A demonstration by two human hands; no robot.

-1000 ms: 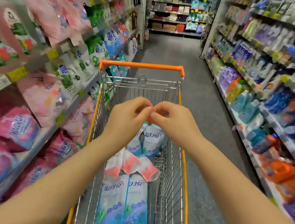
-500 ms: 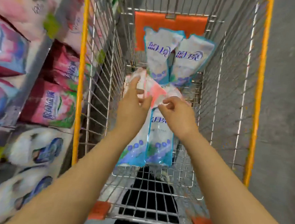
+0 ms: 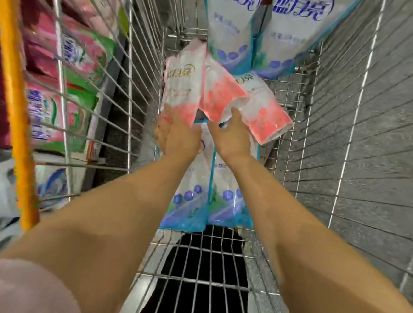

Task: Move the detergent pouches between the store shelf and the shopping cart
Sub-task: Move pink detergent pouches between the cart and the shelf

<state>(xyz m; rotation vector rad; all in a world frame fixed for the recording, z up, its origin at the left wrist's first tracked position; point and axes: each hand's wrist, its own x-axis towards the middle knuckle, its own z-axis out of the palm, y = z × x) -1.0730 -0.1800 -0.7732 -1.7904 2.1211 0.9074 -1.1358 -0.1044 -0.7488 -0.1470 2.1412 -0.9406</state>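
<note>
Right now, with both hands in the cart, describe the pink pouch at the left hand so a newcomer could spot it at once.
Look inside the wire shopping cart, past the two flat blue pouches. By the left wall stands the upright pink pouch, its pink lower end at the left hand. Unlike the two slanted pink pouches beside it, which tilt rightward, it stands nearly vertical.

Pink pouches [image 3: 220, 95] over blue pouches [image 3: 194, 182]
</note>
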